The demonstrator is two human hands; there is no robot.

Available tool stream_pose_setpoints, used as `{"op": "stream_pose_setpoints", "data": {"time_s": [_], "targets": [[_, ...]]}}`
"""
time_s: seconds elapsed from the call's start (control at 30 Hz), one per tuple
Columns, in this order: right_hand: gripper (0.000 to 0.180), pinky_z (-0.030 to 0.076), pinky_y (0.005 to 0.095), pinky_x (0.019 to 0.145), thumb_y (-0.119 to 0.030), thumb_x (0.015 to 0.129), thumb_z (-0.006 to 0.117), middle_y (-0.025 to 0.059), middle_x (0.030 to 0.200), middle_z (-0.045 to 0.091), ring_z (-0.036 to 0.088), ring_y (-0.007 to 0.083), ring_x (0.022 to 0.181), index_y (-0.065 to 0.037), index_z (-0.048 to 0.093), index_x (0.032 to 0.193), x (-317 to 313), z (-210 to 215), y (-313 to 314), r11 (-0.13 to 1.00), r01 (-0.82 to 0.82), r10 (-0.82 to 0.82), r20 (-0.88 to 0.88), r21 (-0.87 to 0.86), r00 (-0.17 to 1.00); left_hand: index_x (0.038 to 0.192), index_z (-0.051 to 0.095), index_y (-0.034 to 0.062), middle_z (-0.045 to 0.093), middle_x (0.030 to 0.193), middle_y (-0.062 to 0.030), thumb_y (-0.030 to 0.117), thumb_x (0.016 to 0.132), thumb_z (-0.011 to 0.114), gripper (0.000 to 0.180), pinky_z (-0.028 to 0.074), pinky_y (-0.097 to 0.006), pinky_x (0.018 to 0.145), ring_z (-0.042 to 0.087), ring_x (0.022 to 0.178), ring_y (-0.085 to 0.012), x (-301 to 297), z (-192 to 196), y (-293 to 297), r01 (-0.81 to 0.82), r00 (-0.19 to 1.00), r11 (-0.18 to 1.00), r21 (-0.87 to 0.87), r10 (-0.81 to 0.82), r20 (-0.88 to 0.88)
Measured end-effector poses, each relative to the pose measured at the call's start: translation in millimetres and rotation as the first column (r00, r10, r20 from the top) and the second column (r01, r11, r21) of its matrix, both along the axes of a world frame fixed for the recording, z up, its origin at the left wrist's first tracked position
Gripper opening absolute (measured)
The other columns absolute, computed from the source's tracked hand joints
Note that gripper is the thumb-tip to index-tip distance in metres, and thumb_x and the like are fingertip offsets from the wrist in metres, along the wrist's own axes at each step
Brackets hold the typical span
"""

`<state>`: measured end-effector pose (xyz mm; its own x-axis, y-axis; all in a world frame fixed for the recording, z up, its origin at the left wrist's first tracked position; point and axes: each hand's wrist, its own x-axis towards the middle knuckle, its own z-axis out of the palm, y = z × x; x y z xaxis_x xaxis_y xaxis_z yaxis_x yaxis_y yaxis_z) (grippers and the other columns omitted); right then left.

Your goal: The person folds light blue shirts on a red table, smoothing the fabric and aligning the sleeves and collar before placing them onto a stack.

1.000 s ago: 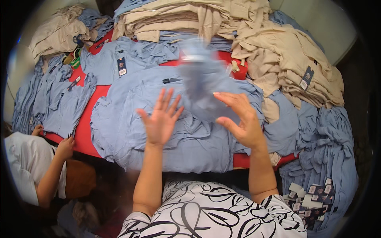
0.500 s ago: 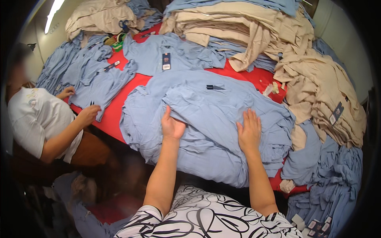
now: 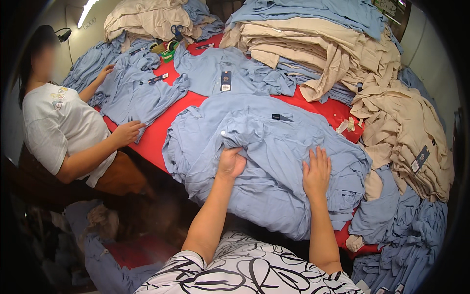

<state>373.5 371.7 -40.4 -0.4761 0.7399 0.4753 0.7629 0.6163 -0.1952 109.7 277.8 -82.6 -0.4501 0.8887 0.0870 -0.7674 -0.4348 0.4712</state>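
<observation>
A light blue shirt [image 3: 274, 147] lies spread on a pile of similar shirts in front of me. My left hand [image 3: 231, 162] is closed on a bunched edge of its cloth, with some fingers hidden under the fold. A small pale button shows just above that hand. On the right part of the same shirt, my right hand [image 3: 317, 172] rests flat with its fingers stretched out. A dark neck label [image 3: 282, 117] lies near the top of the shirt, beyond both hands.
Across the red-covered table [image 3: 155, 138] a tagged blue shirt [image 3: 210, 73] lies flat. Tall stacks of beige garments [image 3: 293, 41] stand behind, and a beige heap [image 3: 404, 122] sits at right. A co-worker [image 3: 63, 127] handles blue shirts at left. A green tape dispenser [image 3: 168, 53] stands farther back.
My left hand has gathered the shirt's edge and lifted it into a bunched fold. My right hand stays flat on the cloth. The whole view has shifted, and the co-worker's far hand has moved.
</observation>
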Motion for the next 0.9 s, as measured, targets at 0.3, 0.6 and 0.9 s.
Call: {"op": "stream_pose_setpoints", "data": {"time_s": [0.3, 0.6, 0.9], "targets": [[0.043, 0.025, 0.0471, 0.114, -0.022, 0.091, 0.058, 0.0145, 0.144, 0.045, 0.036, 0.0318, 0.137, -0.003, 0.055, 0.129, 3.7, -3.2, 1.0, 1.000, 0.015, -0.014, 0.023, -0.011, 1.000, 0.134, 0.049, 0.0045, 0.054, 0.136, -0.0070, 0.010, 0.093, 0.056, 0.043, 0.036, -0.039, 0.109, 0.050, 0.125, -0.0225, 9.2, 3.6, 1.6, -0.005, 1.000, 0.998, 0.066, 0.004, 0.008], [0.038, 0.037, 0.0478, 0.101, -0.014, 0.085, 0.063, 0.0155, 0.130, 0.054, 0.048, 0.0346, 0.123, -0.003, 0.059, 0.121, 1.6, 40.1, -24.7, 0.971, -0.239, 0.222, -0.287, -0.026, 0.932, 0.113, 0.066, 0.0008, 0.059, 0.130, -0.0139, -0.001, 0.085, 0.053, 0.032, 0.039, -0.037, 0.104, 0.054, 0.121, -0.0261, 40.8, 47.7, -15.1, -0.146, 0.601, 0.935, -0.322, -0.175, -0.779], [0.038, 0.050, 0.0353, 0.077, -0.005, 0.079, 0.070, 0.0135, 0.095, 0.061, 0.059, 0.0278, 0.080, 0.000, 0.057, 0.115, 33.5, 43.6, -53.9, 0.912, -0.184, -0.181, -0.760, -0.368, 0.624, 0.116, 0.064, 0.0082, 0.057, 0.122, -0.0151, 0.008, 0.075, 0.073, 0.042, 0.038, -0.045, 0.102, 0.051, 0.116, -0.0345, 57.9, 91.0, -91.8, -0.542, -0.141, 0.841, -0.016, -0.109, -0.984]]}}
